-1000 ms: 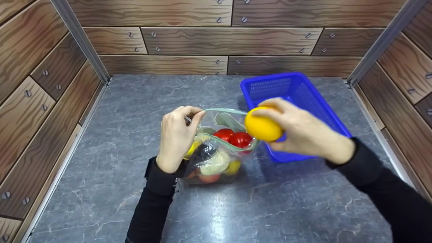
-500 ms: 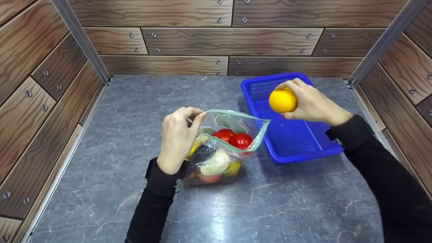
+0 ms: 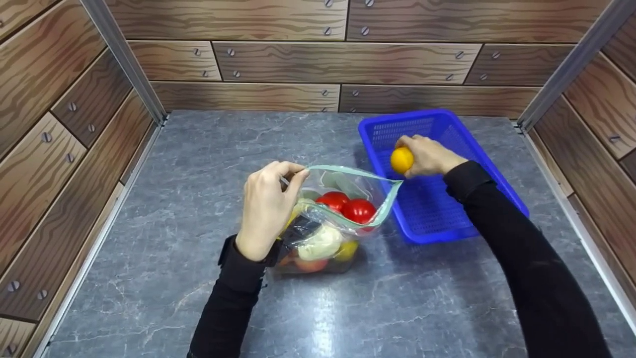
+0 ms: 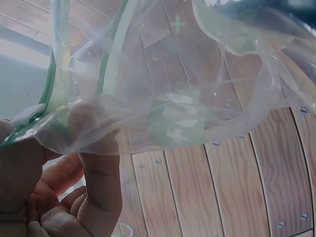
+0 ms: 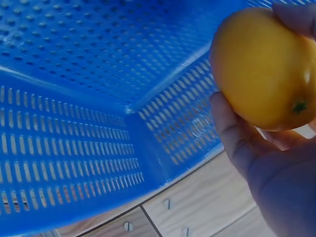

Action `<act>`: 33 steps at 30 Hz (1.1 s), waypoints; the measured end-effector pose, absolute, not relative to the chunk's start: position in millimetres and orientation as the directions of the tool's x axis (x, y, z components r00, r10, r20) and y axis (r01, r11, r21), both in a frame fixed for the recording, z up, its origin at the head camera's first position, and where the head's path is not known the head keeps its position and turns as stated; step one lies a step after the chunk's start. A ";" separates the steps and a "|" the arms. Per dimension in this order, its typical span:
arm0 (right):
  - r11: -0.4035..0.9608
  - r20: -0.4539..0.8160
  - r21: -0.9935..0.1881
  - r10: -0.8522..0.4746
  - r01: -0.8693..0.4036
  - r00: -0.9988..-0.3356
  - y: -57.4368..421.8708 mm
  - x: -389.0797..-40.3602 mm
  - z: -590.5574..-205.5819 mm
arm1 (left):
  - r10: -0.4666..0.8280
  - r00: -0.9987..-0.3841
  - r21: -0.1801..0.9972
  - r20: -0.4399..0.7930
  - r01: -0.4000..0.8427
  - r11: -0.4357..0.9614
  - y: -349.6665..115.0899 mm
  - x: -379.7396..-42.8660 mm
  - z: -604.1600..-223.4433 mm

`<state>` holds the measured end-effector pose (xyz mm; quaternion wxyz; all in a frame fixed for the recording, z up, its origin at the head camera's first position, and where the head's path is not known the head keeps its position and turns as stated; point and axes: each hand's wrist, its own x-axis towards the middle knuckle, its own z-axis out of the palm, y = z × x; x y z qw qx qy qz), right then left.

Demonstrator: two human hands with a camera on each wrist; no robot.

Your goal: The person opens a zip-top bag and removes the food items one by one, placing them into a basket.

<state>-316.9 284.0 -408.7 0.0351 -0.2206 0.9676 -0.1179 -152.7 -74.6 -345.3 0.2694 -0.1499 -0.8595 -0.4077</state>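
My left hand pinches one corner of a clear zip bag between thumb and fingers, and the bag's mouth gapes toward the right. Inside it lie red tomatoes, a pale piece, a dark piece and yellow items, seen through the plastic. My right hand grips an orange over the blue basket. In the right wrist view the fingers curl round the orange, its green stem spot showing. The left wrist view has the bag's green zip strip above the fingertips.
The basket stands to the right of the bag, its near left rim close to the bag's corner. Wood-patterned walls enclose the grey marbled table at the back and on both sides.
The right hand has carried the orange from the bag's mouth away to the right, then down into the basket area. The left hand keeps its pinch on the bag; the view has shifted slightly.
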 end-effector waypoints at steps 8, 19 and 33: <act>0.889 -0.079 -0.243 -0.416 -0.387 -0.906 293.8 -315.3 -431.0 | 0.031 -0.804 0.633 0.594 0.492 0.598 -69.6 -150.2 -351.4; 0.895 -0.119 -0.274 -0.396 -0.353 -0.911 299.2 -307.7 -430.3 | 0.006 -0.803 0.644 0.596 0.482 0.594 -71.0 -148.9 -352.5; 0.779 0.202 -0.342 -0.486 -0.526 -0.850 287.3 -270.6 -351.2 | 0.016 -0.802 0.633 0.597 0.484 0.604 -72.4 -151.6 -348.3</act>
